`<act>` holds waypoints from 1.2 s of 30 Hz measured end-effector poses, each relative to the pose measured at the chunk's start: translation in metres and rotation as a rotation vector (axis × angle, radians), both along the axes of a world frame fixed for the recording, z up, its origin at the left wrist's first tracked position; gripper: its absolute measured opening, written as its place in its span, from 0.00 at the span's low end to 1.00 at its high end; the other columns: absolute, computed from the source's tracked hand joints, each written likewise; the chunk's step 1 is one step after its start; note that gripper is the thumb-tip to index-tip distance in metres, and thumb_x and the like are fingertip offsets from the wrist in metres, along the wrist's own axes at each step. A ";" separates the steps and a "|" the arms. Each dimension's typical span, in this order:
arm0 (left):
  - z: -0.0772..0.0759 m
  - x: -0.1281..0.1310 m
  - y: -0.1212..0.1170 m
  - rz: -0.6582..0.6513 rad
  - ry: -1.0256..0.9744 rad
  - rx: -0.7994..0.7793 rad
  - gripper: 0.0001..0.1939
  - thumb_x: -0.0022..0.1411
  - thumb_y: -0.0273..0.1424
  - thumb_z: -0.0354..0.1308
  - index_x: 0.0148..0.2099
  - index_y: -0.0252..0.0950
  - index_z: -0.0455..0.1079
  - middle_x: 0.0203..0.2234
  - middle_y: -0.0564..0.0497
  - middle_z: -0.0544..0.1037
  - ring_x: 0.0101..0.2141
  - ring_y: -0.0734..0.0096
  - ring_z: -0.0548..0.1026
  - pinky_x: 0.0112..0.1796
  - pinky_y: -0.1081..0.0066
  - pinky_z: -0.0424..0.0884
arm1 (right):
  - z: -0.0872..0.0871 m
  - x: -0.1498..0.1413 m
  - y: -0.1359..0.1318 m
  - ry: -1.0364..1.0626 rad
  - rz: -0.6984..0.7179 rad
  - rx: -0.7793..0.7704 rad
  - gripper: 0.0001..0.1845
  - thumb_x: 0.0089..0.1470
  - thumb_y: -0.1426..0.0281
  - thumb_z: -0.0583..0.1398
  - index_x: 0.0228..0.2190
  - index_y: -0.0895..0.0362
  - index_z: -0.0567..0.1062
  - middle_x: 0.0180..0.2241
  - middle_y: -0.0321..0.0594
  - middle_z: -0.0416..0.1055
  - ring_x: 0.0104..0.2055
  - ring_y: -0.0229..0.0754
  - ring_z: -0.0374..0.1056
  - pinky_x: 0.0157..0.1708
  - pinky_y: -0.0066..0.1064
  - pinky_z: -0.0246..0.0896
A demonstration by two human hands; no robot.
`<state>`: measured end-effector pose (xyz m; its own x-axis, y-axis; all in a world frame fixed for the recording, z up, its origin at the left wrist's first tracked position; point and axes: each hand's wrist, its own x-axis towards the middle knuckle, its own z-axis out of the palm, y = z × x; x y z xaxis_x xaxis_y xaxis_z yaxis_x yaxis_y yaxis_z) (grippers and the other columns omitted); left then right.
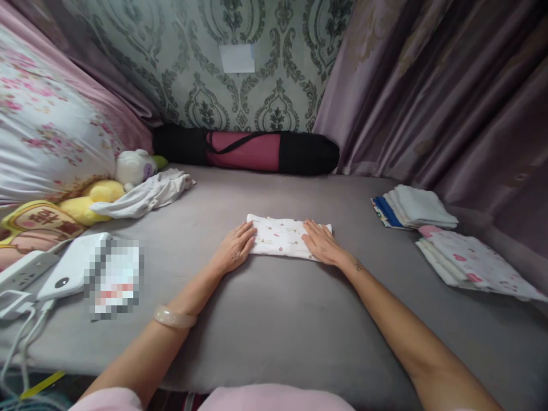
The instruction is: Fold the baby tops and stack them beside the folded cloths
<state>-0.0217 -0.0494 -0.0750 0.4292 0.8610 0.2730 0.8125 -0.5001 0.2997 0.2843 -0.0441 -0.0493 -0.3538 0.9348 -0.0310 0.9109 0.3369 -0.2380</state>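
Observation:
A white cloth [278,235] with small printed figures lies folded into a flat rectangle on the grey sheet [274,319]. My left hand [237,245] rests at its left end, fingers stretched out and the tips on the fabric. On the right end my right hand [322,241] lies flat, palm down, covering part of the cloth. Neither hand grips anything. A pale bangle [174,317] circles my left forearm.
Folded cloths [422,206] and a heart-printed stack [475,260] lie to the right. Leftward are a crumpled white cloth [152,194], plush toys [135,166], a white power bank [75,265] and a power strip [25,269]. A black-and-maroon long bag [246,151] lies along the wall.

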 end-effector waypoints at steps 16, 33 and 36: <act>-0.004 -0.003 0.004 0.037 -0.146 0.002 0.25 0.71 0.38 0.36 0.60 0.32 0.64 0.62 0.41 0.64 0.63 0.61 0.58 0.62 0.58 0.56 | 0.001 -0.061 0.004 -0.005 0.110 -0.028 0.31 0.65 0.60 0.38 0.65 0.56 0.53 0.68 0.40 0.44 0.70 0.45 0.35 0.66 0.46 0.27; -0.001 -0.005 0.004 0.119 -0.337 -0.035 0.22 0.71 0.37 0.38 0.56 0.34 0.66 0.57 0.42 0.69 0.59 0.64 0.65 0.60 0.58 0.60 | -0.007 -0.115 0.010 0.015 0.146 0.048 0.32 0.64 0.61 0.42 0.65 0.64 0.53 0.67 0.47 0.46 0.69 0.46 0.38 0.66 0.43 0.29; -0.002 -0.006 0.006 0.136 -0.384 -0.050 0.22 0.70 0.37 0.38 0.55 0.35 0.67 0.56 0.42 0.70 0.59 0.64 0.65 0.60 0.58 0.60 | 0.002 -0.114 0.013 0.016 0.159 -0.035 0.32 0.64 0.62 0.42 0.65 0.63 0.54 0.67 0.48 0.45 0.69 0.47 0.38 0.65 0.47 0.31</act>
